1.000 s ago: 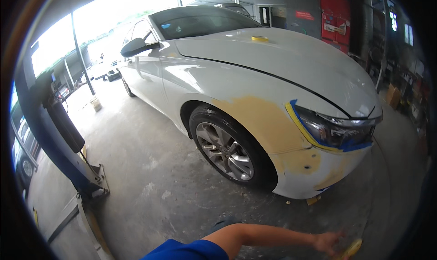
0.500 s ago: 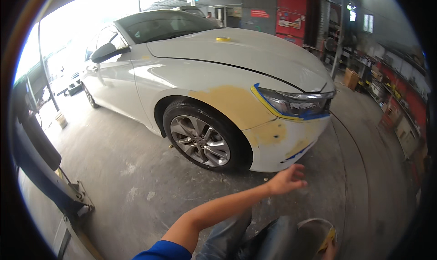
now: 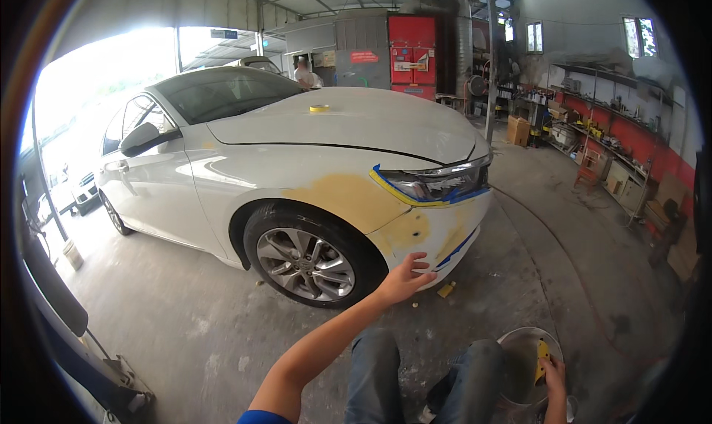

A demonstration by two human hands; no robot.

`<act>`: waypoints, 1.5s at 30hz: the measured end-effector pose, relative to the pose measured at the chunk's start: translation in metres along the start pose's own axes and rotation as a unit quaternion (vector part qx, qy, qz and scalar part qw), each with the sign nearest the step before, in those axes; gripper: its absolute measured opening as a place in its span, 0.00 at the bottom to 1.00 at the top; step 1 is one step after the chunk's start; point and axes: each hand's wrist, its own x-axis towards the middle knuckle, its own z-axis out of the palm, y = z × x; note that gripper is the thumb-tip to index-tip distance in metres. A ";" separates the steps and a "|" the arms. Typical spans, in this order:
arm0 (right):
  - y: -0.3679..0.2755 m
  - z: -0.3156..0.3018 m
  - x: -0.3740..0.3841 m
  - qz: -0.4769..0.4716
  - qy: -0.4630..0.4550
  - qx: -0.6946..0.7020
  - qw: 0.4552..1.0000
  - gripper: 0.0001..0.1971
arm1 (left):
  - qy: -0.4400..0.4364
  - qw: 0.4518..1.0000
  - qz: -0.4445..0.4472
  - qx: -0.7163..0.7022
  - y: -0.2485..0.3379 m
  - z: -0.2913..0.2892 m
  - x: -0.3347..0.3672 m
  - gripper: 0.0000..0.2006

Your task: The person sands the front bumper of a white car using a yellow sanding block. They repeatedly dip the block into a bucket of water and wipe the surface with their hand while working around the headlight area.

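My left hand [image 3: 410, 277] reaches forward with its fingers apart, holding nothing. It is in front of the lower front bumper [image 3: 469, 224] of a white car, and I cannot tell whether it touches. Sanded-looking tan patches cover the fender [image 3: 343, 194] and part of the bumper. Yellow and blue masking tape [image 3: 393, 189] edges the headlight [image 3: 437, 181]. Down at the right, my right hand [image 3: 552, 376] grips a yellow sanding block [image 3: 542, 361] over a round bucket [image 3: 512, 350] beside my knee.
A tape roll [image 3: 320, 109] lies on the hood. A small yellow piece [image 3: 446, 290] is on the floor near the bumper. A hose [image 3: 552, 235] curves across the floor. Cluttered shelves [image 3: 615, 153] line the right wall, and a lift post [image 3: 63, 305] stands left. A person [image 3: 304, 74] is behind the car.
The view has tilted up and turned right. My right hand with the sanding block and the bucket have come further into view. My left hand stays stretched toward the bumper, fingers apart.
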 end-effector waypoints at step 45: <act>-0.075 0.000 0.193 -0.122 -0.304 -0.578 0.747 0.26 | -0.070 0.470 0.264 0.840 -0.087 -0.098 0.195 0.34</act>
